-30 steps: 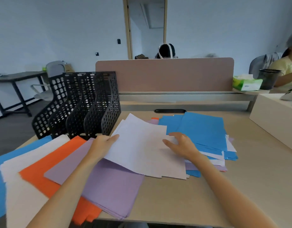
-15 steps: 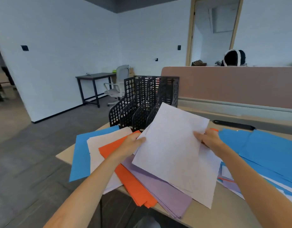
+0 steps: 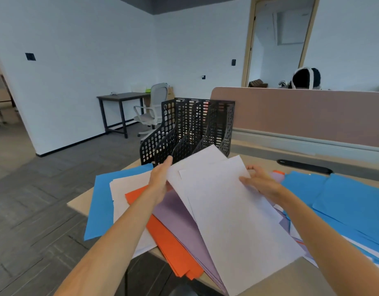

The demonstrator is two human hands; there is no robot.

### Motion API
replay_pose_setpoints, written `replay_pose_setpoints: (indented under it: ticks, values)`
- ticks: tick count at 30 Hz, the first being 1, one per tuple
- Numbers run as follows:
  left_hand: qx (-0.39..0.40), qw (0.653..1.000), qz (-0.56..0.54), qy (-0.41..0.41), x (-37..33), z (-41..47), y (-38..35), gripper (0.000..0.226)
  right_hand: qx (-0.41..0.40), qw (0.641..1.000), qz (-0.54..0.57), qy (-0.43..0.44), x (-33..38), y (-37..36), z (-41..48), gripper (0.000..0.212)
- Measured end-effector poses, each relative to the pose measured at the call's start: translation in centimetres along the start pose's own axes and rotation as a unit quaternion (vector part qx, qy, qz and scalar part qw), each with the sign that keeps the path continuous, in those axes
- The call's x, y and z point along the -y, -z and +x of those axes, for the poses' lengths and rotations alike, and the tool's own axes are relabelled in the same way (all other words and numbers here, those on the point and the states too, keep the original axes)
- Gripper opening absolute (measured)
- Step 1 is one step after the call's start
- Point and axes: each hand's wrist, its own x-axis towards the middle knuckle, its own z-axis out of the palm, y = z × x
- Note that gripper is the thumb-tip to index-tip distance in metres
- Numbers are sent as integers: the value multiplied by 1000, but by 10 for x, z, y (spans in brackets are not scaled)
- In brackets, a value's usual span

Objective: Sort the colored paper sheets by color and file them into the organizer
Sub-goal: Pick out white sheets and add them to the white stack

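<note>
Both hands hold a few pale lavender-white sheets (image 3: 227,206) tilted above the desk. My left hand (image 3: 159,180) grips their left edge, my right hand (image 3: 259,182) pinches the right edge. Beneath lie sorted piles fanned out: purple (image 3: 180,218), orange (image 3: 163,238), white (image 3: 122,189) and blue (image 3: 101,201), overhanging the desk's left edge. A black mesh organizer (image 3: 188,129) with several slots stands just beyond the held sheets. A mixed pile, mostly blue sheets (image 3: 344,201), lies at the right.
A pink-brown divider panel (image 3: 301,112) runs behind the desk (image 3: 291,276), with a black cable slot (image 3: 303,166) in front of it. Left of the desk is open floor, then a dark side table (image 3: 118,99) and a white office chair (image 3: 150,112).
The view swung left. Both hands lifted the pale sheets off the right pile and carried them over the sorted piles, toward the organizer; the sheets now fan apart.
</note>
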Motion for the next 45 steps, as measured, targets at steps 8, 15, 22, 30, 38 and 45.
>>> replay_pose_setpoints:
  ticks: [8,15,22,30,38,45]
  values:
    - [76,981,6,-179,-11,-33,-58,26,-214,959,73,169,43,9,-14,15]
    - [58,951,1,-305,-24,-51,-88,14,-253,934,95,234,46,9,-69,27]
    - [126,947,48,-293,19,-60,-89,25,-255,940,61,219,4,5,-86,30]
    - [98,929,57,-354,4,-68,-82,18,-311,911,77,260,23,-2,-92,10]
    - [124,945,71,-293,16,-75,-61,27,-277,934,51,220,-8,-29,-93,21]
    - [83,967,51,-236,-8,-76,-32,21,-256,939,44,227,19,-54,-84,15]
